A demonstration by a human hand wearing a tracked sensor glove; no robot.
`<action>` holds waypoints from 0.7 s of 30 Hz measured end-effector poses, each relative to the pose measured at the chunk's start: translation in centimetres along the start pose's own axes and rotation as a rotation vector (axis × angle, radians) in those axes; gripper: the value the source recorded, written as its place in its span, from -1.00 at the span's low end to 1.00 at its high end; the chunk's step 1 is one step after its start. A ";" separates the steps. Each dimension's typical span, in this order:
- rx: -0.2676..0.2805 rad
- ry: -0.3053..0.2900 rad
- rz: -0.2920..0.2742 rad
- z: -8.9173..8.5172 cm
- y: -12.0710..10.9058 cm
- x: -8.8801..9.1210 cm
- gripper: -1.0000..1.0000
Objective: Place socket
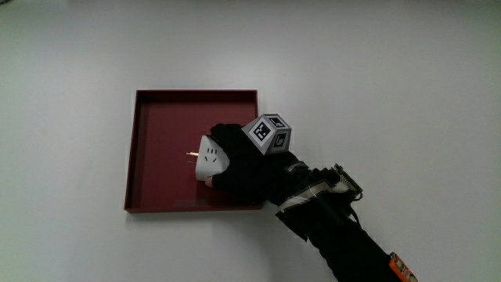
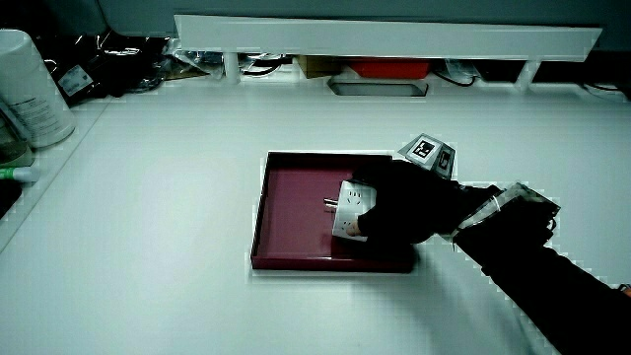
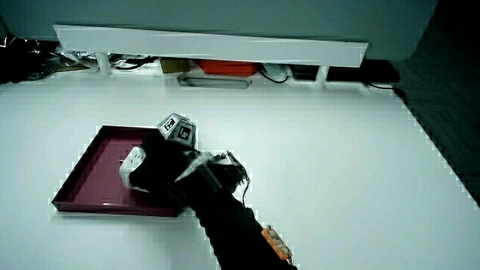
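Note:
A white socket (image 1: 209, 159) with metal prongs sits in the grasp of the gloved hand (image 1: 243, 160), over the dark red tray (image 1: 160, 125). The fingers curl around the socket's body; its face and prongs stick out toward the tray's middle. Both side views show the same: the socket (image 2: 352, 209) (image 3: 133, 164) held in the hand (image 2: 409, 210) (image 3: 159, 169) above the tray (image 2: 291, 202) (image 3: 94, 169), at the part of the tray nearer to the person. Whether the socket touches the tray floor I cannot tell. The patterned cube (image 1: 268, 133) rides on the hand's back.
The tray lies on a white table (image 1: 376, 86). A low white partition (image 2: 385, 37) runs along the table's edge farthest from the person, with cables and boxes under it. A white canister (image 2: 30, 89) stands at the table's edge in a side view.

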 end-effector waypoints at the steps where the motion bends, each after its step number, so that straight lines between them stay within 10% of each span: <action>1: -0.009 -0.006 -0.010 -0.3 0.3 0.4 0.00; 21: -0.026 0.023 -0.046 -1.2 0.5 1.8 0.00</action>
